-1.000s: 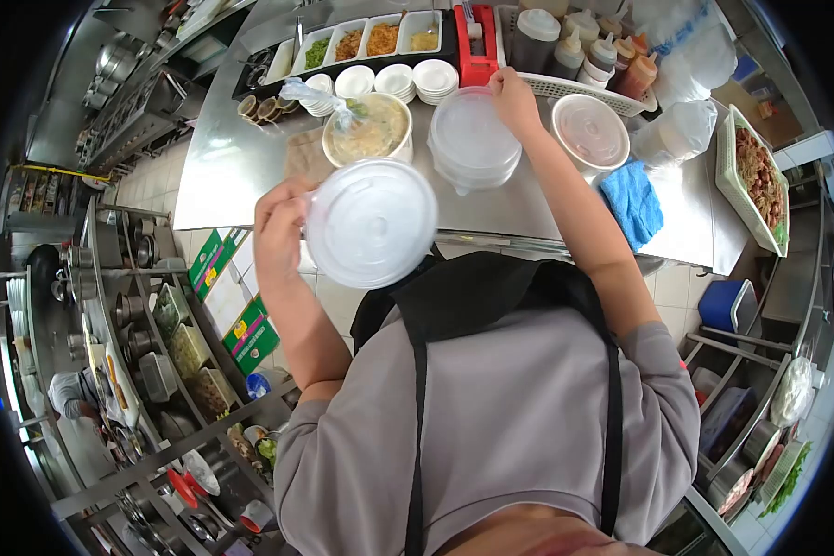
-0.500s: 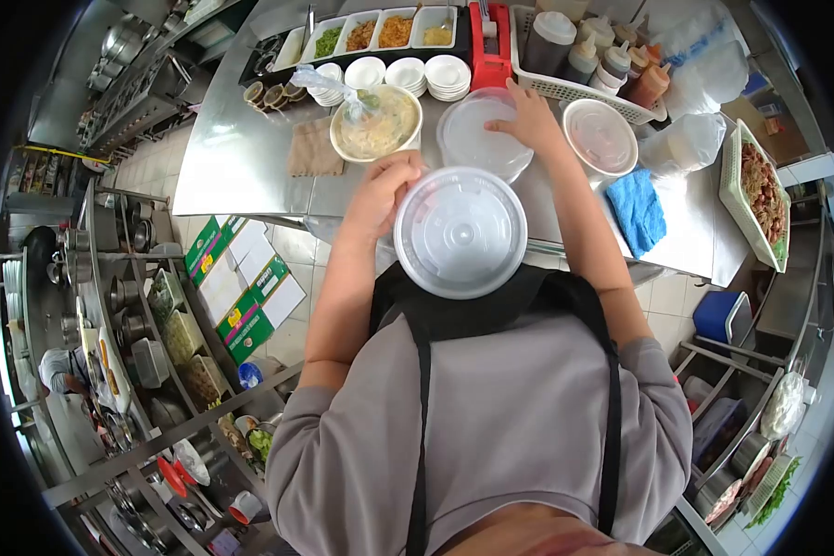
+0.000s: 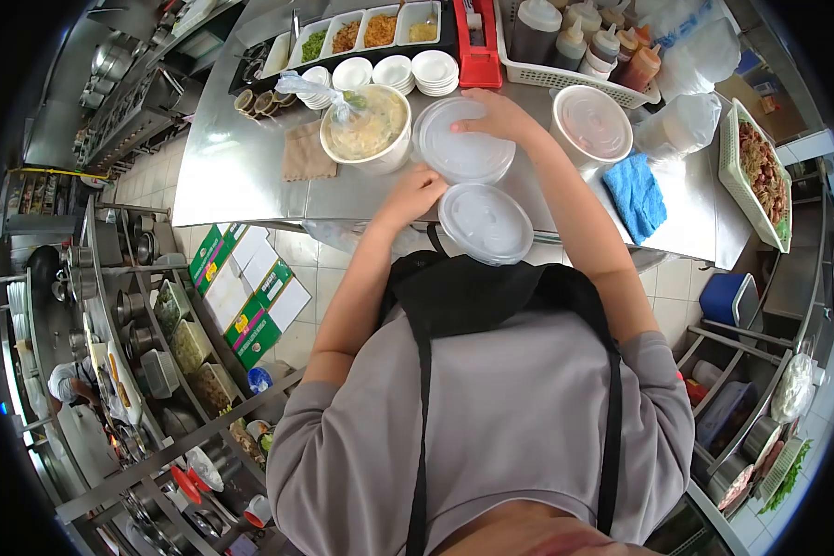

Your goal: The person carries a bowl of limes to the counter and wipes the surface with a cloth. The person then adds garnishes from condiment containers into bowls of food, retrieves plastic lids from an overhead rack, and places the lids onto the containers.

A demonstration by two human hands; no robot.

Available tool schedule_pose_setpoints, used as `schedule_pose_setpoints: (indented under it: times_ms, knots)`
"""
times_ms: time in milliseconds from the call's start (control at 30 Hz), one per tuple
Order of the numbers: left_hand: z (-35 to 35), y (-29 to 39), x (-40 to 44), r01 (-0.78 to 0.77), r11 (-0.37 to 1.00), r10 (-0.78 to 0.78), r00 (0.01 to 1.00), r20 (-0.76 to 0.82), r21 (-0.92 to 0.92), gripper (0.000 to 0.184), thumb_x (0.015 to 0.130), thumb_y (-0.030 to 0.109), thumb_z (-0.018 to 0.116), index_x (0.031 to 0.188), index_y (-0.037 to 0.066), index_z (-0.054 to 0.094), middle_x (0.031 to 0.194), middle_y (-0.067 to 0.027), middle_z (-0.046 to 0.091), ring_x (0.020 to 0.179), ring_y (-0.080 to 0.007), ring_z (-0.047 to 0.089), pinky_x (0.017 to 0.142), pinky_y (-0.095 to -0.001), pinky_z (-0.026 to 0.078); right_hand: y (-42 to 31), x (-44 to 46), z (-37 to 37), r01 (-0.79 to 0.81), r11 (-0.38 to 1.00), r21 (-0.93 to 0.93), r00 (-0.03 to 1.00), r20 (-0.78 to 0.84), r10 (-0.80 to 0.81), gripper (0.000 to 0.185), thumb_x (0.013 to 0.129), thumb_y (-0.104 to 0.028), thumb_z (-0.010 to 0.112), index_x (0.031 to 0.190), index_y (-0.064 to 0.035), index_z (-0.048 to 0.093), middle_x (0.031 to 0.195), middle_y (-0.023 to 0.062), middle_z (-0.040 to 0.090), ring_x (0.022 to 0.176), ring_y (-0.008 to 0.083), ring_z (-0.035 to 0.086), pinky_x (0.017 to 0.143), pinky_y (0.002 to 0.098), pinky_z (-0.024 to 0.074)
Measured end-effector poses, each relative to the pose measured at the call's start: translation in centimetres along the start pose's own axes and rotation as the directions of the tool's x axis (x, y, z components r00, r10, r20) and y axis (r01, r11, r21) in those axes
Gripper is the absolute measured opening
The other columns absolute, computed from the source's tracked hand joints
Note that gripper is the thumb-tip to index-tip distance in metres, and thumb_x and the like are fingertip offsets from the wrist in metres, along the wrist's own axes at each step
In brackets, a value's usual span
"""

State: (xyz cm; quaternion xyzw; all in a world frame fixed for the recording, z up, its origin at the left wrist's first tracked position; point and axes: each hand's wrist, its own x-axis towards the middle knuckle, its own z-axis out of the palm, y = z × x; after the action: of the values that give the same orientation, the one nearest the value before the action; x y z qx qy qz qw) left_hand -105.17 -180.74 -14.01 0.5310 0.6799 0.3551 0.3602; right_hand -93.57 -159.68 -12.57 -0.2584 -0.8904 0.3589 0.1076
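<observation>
Pinched by its edge in my left hand point(image 3: 412, 196) is a round translucent plastic lid point(image 3: 486, 222), tilted over the front edge of the counter. My left fingers are curled closed. My right hand point(image 3: 499, 120) lies on another clear lid point(image 3: 449, 153), apparently on top of a stack, with thumb and fingers apart. Left of these lids stands a white bowl point(image 3: 380, 163) with pale food in it and a knotted clear plastic bag point(image 3: 343, 107) on top. A second white bowl point(image 3: 593, 125), to the right of my right hand, has a clear lid on.
Small white dishes point(image 3: 394, 71) are stacked behind the bowl, before a row of topping trays point(image 3: 380, 30). A red dispenser point(image 3: 477, 56) stands beside a basket of sauce bottles point(image 3: 574, 76). A blue cloth point(image 3: 635, 199) and brown cloth point(image 3: 309, 153) lie on the steel counter point(image 3: 241, 176).
My left hand has moved slightly away from me and right, carrying the lid down and away toward the counter edge. My right hand has shifted a little left. The view has also shifted.
</observation>
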Motion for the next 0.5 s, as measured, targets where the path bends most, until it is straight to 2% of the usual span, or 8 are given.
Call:
schedule_pose_setpoints:
  times_ms: [33,133,233,333,433,467,500]
  knots:
    - [0.3,0.6,0.0,-0.018,1.000,0.018,1.000,0.001,0.008,0.025,0.083,0.021,0.049,0.077,-0.002,0.056,0.086,-0.0063,0.051,0.081,-0.0118,0.048,0.071,-0.0264,0.038,-0.5,-0.1,-0.3,-0.011,0.999,-0.040,0.999,0.038,0.012,0.083,0.067,-0.054,0.069,0.125,0.0002,0.046,0.129,0.0202,0.045,0.121,0.0301,0.043,0.098,0.0364,0.0357]
    - [1.9,0.5,1.1,-0.029,0.968,0.004,0.995,-0.098,-0.247,0.027,0.081,0.024,0.050,0.073,-0.002,0.053,0.074,-0.0089,0.050,0.076,-0.0160,0.049,0.068,-0.0281,0.039,-0.6,0.2,-1.7,-0.145,0.981,-0.130,0.988,0.041,0.151,0.083,0.067,-0.055,0.069,0.126,-0.0011,0.046,0.129,0.0193,0.045,0.120,0.0304,0.043,0.099,0.0376,0.0354]
    - [1.8,-0.5,1.7,0.081,0.930,-0.074,0.997,0.033,-0.357,0.022,0.083,0.023,0.049,0.075,0.002,0.054,0.072,-0.0016,0.048,0.071,-0.0114,0.048,0.066,-0.0268,0.040,0.6,0.0,-0.7,-0.039,0.961,-0.273,0.951,-0.304,-0.048,0.077,0.068,-0.055,0.067,0.120,-0.0009,0.051,0.115,0.0208,0.054,0.107,0.0349,0.052,0.092,0.0413,0.0401]
    - [-0.2,2.0,-0.1,0.034,0.832,-0.008,0.999,0.049,-0.553,0.017,0.085,0.020,0.048,0.075,0.007,0.053,0.070,0.0051,0.046,0.067,-0.0057,0.046,0.062,-0.0225,0.039,-2.5,-2.0,-2.4,0.156,0.950,-0.272,0.851,-0.451,-0.269,0.063,0.075,-0.042,0.068,0.122,-0.0029,0.051,0.116,0.0130,0.053,0.105,0.0274,0.052,0.091,0.0374,0.0400]
    - [-2.3,6.0,-1.6,-0.076,0.830,0.034,0.996,-0.087,-0.552,0.013,0.084,0.017,0.047,0.075,0.008,0.052,0.069,0.0066,0.044,0.063,-0.0026,0.039,0.056,-0.0193,0.031,-8.0,-7.2,-4.5,0.276,0.947,0.163,0.957,-0.133,-0.256,0.045,0.080,-0.029,0.066,0.115,-0.0028,0.057,0.101,0.0093,0.059,0.093,0.0199,0.055,0.085,0.0317,0.0419]
    - [-3.5,5.9,-1.6,-0.130,0.827,0.130,0.991,-0.039,-0.547,0.010,0.086,0.014,0.049,0.078,0.009,0.051,0.071,0.0077,0.046,0.067,-0.0021,0.043,0.060,-0.0174,0.037,-9.2,-8.4,-4.7,0.248,0.942,0.225,0.969,-0.072,-0.237,0.041,0.081,-0.026,0.065,0.113,-0.0027,0.058,0.097,0.0077,0.059,0.090,0.0170,0.054,0.082,0.0298,0.0422]
    - [-4.1,6.3,-1.7,-0.132,0.833,0.131,0.991,-0.040,-0.538,0.011,0.087,0.015,0.049,0.079,0.009,0.052,0.072,0.0069,0.047,0.067,-0.0024,0.045,0.060,-0.0177,0.038,-10.1,-9.4,-4.9,0.216,0.935,0.281,0.975,-0.013,-0.221,0.036,0.081,-0.022,0.065,0.111,-0.0027,0.060,0.093,0.0062,0.060,0.087,0.0140,0.054,0.080,0.0279,0.0424]
